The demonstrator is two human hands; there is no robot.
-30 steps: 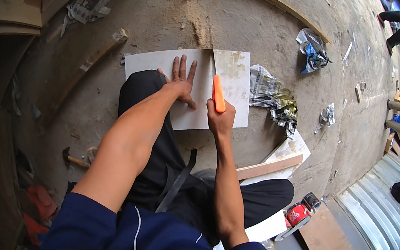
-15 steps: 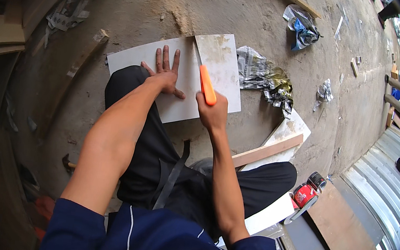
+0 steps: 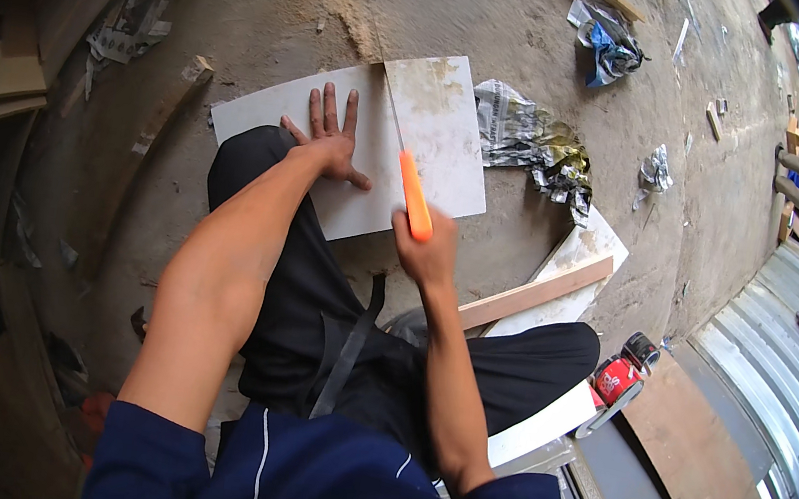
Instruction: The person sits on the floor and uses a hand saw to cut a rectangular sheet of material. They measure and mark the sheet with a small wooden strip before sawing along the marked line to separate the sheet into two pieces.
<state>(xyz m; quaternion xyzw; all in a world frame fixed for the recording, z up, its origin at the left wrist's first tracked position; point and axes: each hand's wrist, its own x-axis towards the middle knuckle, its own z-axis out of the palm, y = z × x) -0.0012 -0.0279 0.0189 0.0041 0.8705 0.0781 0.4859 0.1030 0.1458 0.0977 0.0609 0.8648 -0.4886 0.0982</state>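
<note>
A white board (image 3: 430,168) with stained patches lies across my bent left knee, above the floor. Flat on it, fingers spread, my left hand (image 3: 332,148) presses down left of the cut. My right hand (image 3: 430,247) is closed round the orange handle of a handsaw (image 3: 415,196), just off the board's near edge. The saw's thin blade runs away from me across the board and past its far edge. A slit shows at that far edge, where the blade passes through. Pale sawdust (image 3: 353,29) is scattered on the floor beyond it.
Crumpled newspaper (image 3: 521,134) lies right of the board, with another wad (image 3: 607,50) farther off. A wooden strip (image 3: 540,293) rests over a white offcut by my right knee. Red and black cans (image 3: 617,379) stand at the right. A long timber (image 3: 159,122) lies left.
The right hand has drawn the saw back toward me, so its handle sits nearer my body. The left hand keeps its place on the board.
</note>
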